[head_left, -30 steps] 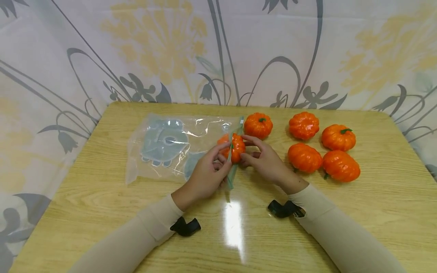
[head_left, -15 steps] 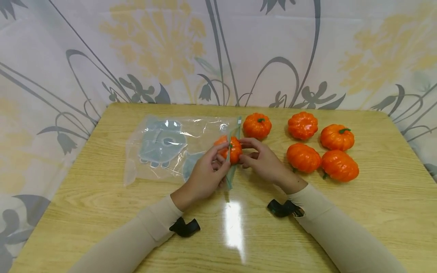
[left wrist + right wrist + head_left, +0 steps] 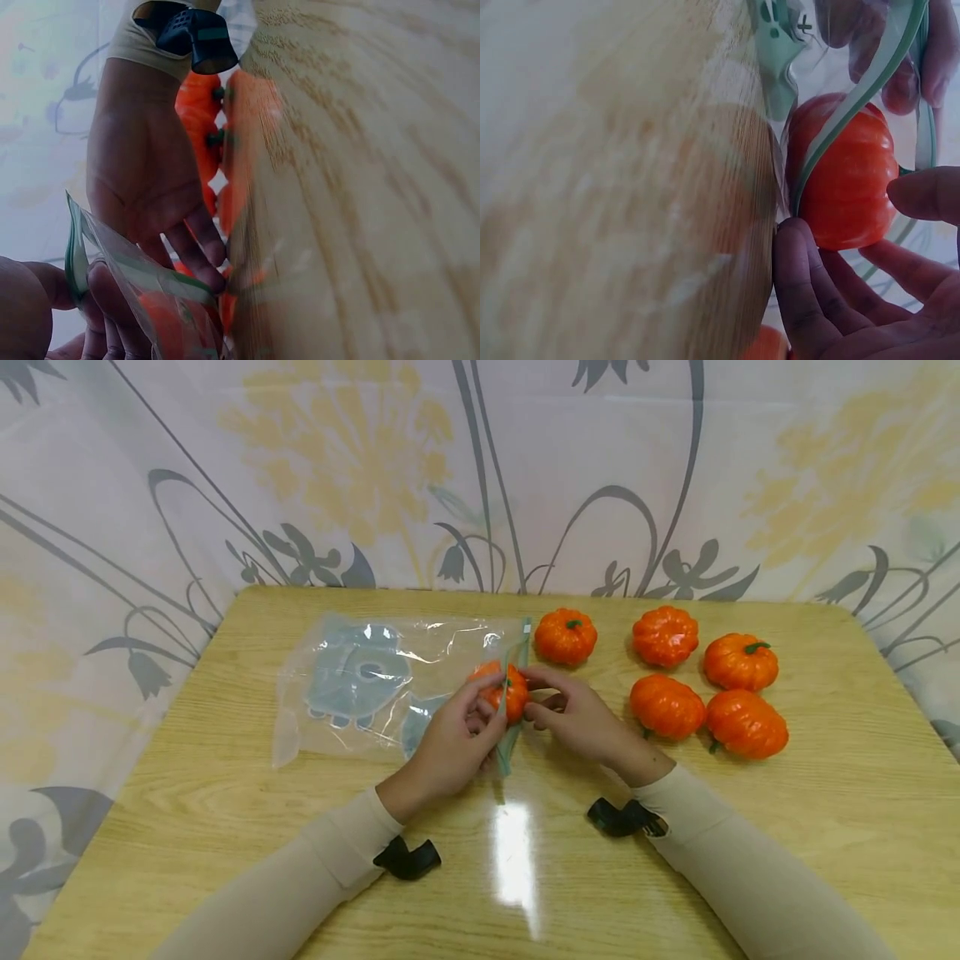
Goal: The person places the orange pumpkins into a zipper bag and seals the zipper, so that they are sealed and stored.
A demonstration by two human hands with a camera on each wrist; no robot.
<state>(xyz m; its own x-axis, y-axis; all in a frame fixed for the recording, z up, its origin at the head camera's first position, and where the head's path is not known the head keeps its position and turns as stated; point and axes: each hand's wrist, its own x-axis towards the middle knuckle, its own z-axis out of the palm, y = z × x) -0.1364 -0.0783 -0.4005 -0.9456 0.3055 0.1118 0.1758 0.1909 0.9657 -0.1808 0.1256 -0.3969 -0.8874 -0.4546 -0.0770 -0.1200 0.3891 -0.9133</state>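
A clear zip-lock bag [image 3: 442, 643] with a pale blue-grey animal print lies flat, its green-edged mouth facing right. My left hand [image 3: 457, 735] pinches the mouth's edge between thumb and fingers, lifting it a little apart. In that opening sits a small, glossy orange pumpkin [image 3: 516, 695], partly behind the bag's film. My right hand [image 3: 577, 710] holds the pumpkin from the right. The right wrist view shows the pumpkin [image 3: 851, 180] passing under the green zip strip [image 3: 855, 101], with thumb and fingertips on its outer side and some fingers down at the table.
Right of the bag mouth, near the back edge, stands another pumpkin [image 3: 566, 637]. Several more, such as this one with a green stem [image 3: 741, 662], are grouped further right on the wooden table [image 3: 480, 893]. A patterned cloth [image 3: 420, 468] rises behind the table.
The held pumpkin has shifted slightly left, deeper into the bag's mouth, with the right hand following it. The left hand keeps its pinch, and the other pumpkins stay put.
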